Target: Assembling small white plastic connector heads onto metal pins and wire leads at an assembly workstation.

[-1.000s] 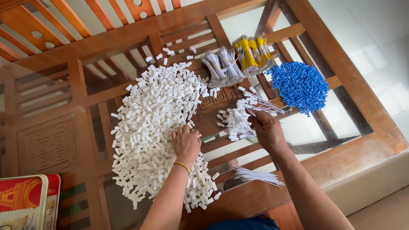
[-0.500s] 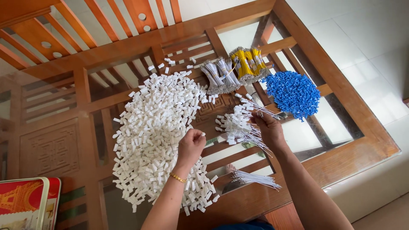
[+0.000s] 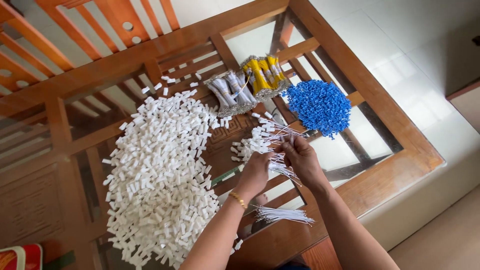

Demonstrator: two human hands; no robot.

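White wires point(image 3: 276, 150) in left hand point(image 3: 256, 172) and right hand point(image 3: 301, 160), beside white pieces point(image 3: 160, 170).

Glass-topped wooden table point(image 3: 400, 165) carries a blue pellet heap point(image 3: 320, 106) near its right edge; yellow bundle point(image 3: 262, 75) and grey bundle point(image 3: 231, 92) lie left of that heap.

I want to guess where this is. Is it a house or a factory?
Probably a home: a wooden glass-topped table on a tiled floor, where both hands sort white wires beside a heap of small white pieces.
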